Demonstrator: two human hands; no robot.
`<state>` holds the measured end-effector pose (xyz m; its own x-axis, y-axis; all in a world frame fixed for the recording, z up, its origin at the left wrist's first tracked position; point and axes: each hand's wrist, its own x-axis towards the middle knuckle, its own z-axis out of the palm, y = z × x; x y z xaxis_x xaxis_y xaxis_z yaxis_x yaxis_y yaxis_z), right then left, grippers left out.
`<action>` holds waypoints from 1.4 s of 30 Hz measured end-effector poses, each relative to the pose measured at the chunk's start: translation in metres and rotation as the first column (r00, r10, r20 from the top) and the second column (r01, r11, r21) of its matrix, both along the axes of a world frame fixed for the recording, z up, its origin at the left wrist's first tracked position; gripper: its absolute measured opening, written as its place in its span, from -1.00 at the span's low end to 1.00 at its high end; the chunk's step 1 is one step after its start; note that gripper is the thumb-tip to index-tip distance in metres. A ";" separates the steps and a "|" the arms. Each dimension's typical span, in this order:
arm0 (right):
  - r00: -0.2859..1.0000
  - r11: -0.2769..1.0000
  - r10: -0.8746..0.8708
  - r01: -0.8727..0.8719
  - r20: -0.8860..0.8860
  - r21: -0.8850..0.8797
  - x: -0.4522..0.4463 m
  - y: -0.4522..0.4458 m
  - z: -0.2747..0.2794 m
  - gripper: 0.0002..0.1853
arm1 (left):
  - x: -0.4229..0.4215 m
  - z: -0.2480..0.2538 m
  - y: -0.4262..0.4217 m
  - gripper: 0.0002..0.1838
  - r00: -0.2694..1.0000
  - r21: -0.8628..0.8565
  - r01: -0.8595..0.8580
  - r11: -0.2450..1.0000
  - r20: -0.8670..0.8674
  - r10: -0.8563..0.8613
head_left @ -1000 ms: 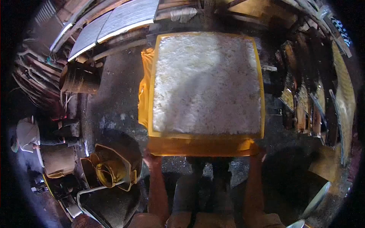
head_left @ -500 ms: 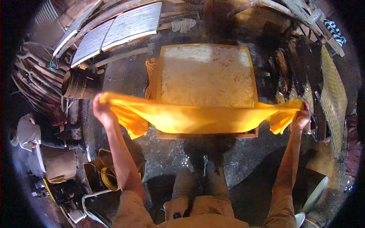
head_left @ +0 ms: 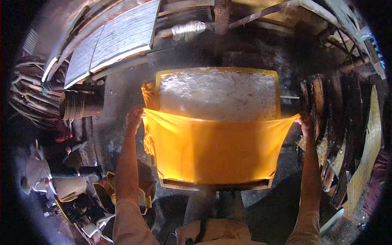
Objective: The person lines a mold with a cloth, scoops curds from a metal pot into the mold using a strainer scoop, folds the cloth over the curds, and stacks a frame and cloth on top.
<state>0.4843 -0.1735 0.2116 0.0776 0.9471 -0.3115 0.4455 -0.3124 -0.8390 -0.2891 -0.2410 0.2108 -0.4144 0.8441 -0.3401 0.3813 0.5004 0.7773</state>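
Dark, stained floor point(head_left: 122, 87) is seen around the work in the head view, with a rusty round drum point(head_left: 83, 105) off to the left and a person in a light top point(head_left: 38, 173) well apart, below the drum.

Near the middle, a flat, square layer of white, lumpy stuff point(head_left: 216, 92) is held inside a low wooden frame point(head_left: 249, 186). Its near part is covered by a thin, bright orange cloth point(head_left: 212, 149), which is pulled wide between two bare hands. One top corner is pinched by the left hand point(head_left: 134, 119), with its fingers closed on the cloth. The other corner is gripped by the fingers of the right hand point(head_left: 305, 122). More cloth is bunched along the left side of the frame.

For this step, both corners are best kept level and pulled apart with the same soft tug, so that few folds are made. The cloth is best laid down slowly, since the white stuff could be dragged or the thin cloth torn by a hard pull.
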 end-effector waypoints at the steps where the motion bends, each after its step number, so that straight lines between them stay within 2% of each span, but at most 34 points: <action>1: 1.000 1.000 -0.002 0.002 0.000 -0.009 -0.003 -0.002 0.007 -0.87 | 0.004 0.006 0.000 -0.75 1.000 -0.009 0.002 1.000 0.000 -0.002; 2: 0.982 0.995 0.054 -0.069 0.180 0.076 -0.008 -0.006 0.016 -0.82 | 0.002 0.007 -0.001 -0.74 0.985 0.021 0.020 1.000 -0.171 -0.016; 3: 0.960 0.987 0.077 -0.111 0.268 0.114 -0.008 -0.013 0.017 -0.79 | 0.001 0.008 -0.004 -0.73 0.941 0.052 0.042 0.998 -0.337 -0.022; 4: 0.930 0.977 0.091 -0.153 0.357 0.149 -0.009 -0.020 0.020 -0.76 | 0.001 0.009 -0.012 -0.73 0.941 0.052 0.044 0.998 -0.338 -0.024; 5: 0.992 0.949 0.048 -0.083 0.121 0.305 -0.006 -0.031 0.020 -0.77 | 0.001 0.012 -0.024 -0.80 0.992 0.246 -0.002 0.969 -0.124 0.033; 6: 0.992 0.899 0.036 0.023 -0.125 0.438 -0.006 -0.046 0.022 -0.77 | 0.000 0.016 -0.042 -0.83 0.999 0.339 -0.041 0.940 -0.010 0.047; 7: 0.992 0.896 0.033 0.026 -0.124 0.443 -0.009 -0.065 0.024 -0.77 | 0.000 0.020 -0.059 -0.86 0.994 0.423 -0.085 0.902 0.104 0.044; 8: 0.922 0.872 -0.215 0.330 -0.322 0.362 -0.019 -0.086 0.030 -0.85 | 0.000 0.026 -0.081 -0.90 0.970 0.405 -0.184 0.895 0.220 0.100; 9: 0.754 0.771 -0.441 0.596 -0.486 0.225 -0.023 -0.110 0.033 -0.88 | 0.000 0.034 -0.103 -0.92 0.931 0.377 -0.278 0.883 0.332 0.152; 13: 0.698 0.744 -0.496 0.648 -0.517 0.162 -0.001 -0.220 0.047 -0.91 | 0.021 0.084 -0.203 -0.90 0.944 0.465 -0.285 0.838 0.287 0.161; 15: 0.842 0.771 -0.357 0.510 -0.405 0.381 -0.026 -0.274 0.109 -0.93 | 0.034 0.119 -0.253 -0.89 0.961 0.420 -0.274 0.865 0.157 0.228; 16: 0.863 0.775 -0.379 0.494 -0.334 0.395 -0.029 -0.305 0.128 -0.96 | 0.030 0.127 -0.288 -0.87 0.967 0.417 -0.247 0.874 0.169 0.193; 18: 0.836 0.758 -0.443 0.542 -0.325 0.362 -0.026 -0.368 0.144 -0.95 | 0.032 0.144 -0.351 -0.80 0.967 0.386 -0.237 0.891 0.177 0.181; 19: 0.826 0.762 -0.453 0.554 -0.335 0.336 -0.021 -0.402 0.146 -0.95 | 0.028 0.136 -0.384 -0.89 0.969 0.448 -0.230 0.864 0.192 0.159; 20: 0.829 0.762 -0.467 0.554 -0.307 0.336 -0.023 -0.430 0.148 -0.94 | 0.050 0.162 -0.402 -0.88 0.973 0.419 -0.211 0.883 0.178 0.148; 21: 0.831 0.761 -0.480 0.554 -0.280 0.337 -0.026 -0.456 0.150 -0.94 | 0.057 0.163 -0.430 -0.81 0.949 0.337 -0.294 0.895 0.218 0.229; 22: 0.828 0.782 -0.506 0.558 -0.241 0.278 -0.026 -0.479 0.146 -0.94 | 0.063 0.168 -0.451 -0.88 0.987 0.360 -0.151 0.921 0.098 0.123; 23: 0.824 0.797 -0.530 0.565 -0.202 0.215 -0.026 -0.504 0.136 -0.92 | 0.025 0.110 -0.510 -0.91 0.989 0.234 -0.132 0.963 0.097 0.112; 25: 0.878 0.871 -0.449 0.472 -0.165 0.138 0.002 -0.559 0.063 -0.91 | -0.014 0.019 -0.603 -0.83 0.977 0.249 0.105 0.963 -0.207 -0.054; 26: 0.905 0.895 -0.421 0.425 -0.060 0.135 -0.003 -0.573 0.035 -0.92 | 0.007 0.013 -0.610 -0.80 0.991 0.084 0.085 0.993 -0.109 -0.076; 27: 0.918 0.914 -0.394 0.385 0.048 0.125 -0.009 -0.581 0.010 -0.91 | 0.030 0.007 -0.607 -0.74 0.996 -0.087 0.087 0.992 -0.009 -0.088; 28: 0.968 0.991 -0.129 0.135 0.217 -0.014 -0.007 -0.576 -0.013 -0.91 | 0.048 -0.001 -0.594 -0.67 0.992 -0.255 0.106 0.961 0.090 -0.086; 29: 0.929 0.975 0.161 -0.098 0.332 -0.199 -0.003 -0.569 -0.029 -0.91 | 0.059 -0.007 -0.572 -0.66 0.978 -0.322 0.203 0.925 0.117 -0.174; 31: 0.771 0.879 0.435 -0.252 0.465 -0.405 -0.003 -0.520 -0.045 -0.95 | 0.081 0.001 -0.522 -0.70 0.957 -0.294 0.104 0.950 0.289 -0.015; 32: 0.847 0.956 0.265 -0.170 0.462 -0.237 0.015 -0.510 -0.104 -0.97 | 0.095 0.015 -0.491 -0.71 0.939 -0.290 0.074 0.954 0.342 0.031; 33: 0.910 0.990 0.105 -0.059 0.400 -0.126 0.023 -0.491 -0.127 -0.97 | 0.114 0.035 -0.446 -0.72 0.982 -0.215 0.187 0.959 0.002 -0.191; 34: 0.948 0.999 -0.046 0.052 0.315 -0.011 0.030 -0.470 -0.147 -0.96 | 0.132 0.047 -0.404 -0.74 0.866 -0.180 0.313 0.932 -0.350 -0.358; 35: 0.965 0.984 -0.177 0.175 0.194 0.028 0.022 -0.426 -0.132 -0.95 | 0.143 0.041 -0.369 -0.70 0.932 -0.072 0.260 0.963 -0.241 -0.269; 36: 0.932 0.995 -0.091 0.100 0.350 -0.009 0.025 -0.389 -0.130 -0.90 | 0.152 0.034 -0.332 -0.66 0.977 0.030 0.185 0.982 -0.117 -0.180; 37: 0.871 0.998 0.006 0.028 0.491 -0.064 0.025 -0.357 -0.131 -0.85 | 0.168 0.046 -0.286 -0.69 0.937 -0.015 0.310 0.951 -0.162 -0.308; 38: 0.873 0.994 -0.108 0.081 0.475 0.076 0.019 -0.330 -0.129 -0.79 | 0.197 0.055 -0.242 -0.72 0.859 0.059 0.439 0.897 -0.319 -0.400; 39: 0.868 0.968 -0.216 0.130 0.448 0.214 0.014 -0.302 -0.123 -0.72 | 0.232 0.067 -0.200 -0.73 0.895 0.149 0.428 0.891 -0.205 -0.396; 40: 0.873 0.970 -0.210 0.131 0.440 0.203 0.008 -0.277 -0.114 -0.72 | 0.287 0.101 -0.157 -0.75 0.808 0.160 0.553 0.818 -0.344 -0.479; 42: 0.722 0.963 -0.249 0.113 0.646 0.245 -0.003 -0.235 -0.105 -0.57 | 0.362 0.111 -0.090 -0.77 0.802 0.155 0.588 0.794 -0.244 -0.545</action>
<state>0.4816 -0.4083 0.1065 0.3758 0.9249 0.0573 0.8592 -0.3246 -0.3954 0.0727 -0.3315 0.3214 0.1264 0.9875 -0.0936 0.6850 -0.0186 0.7283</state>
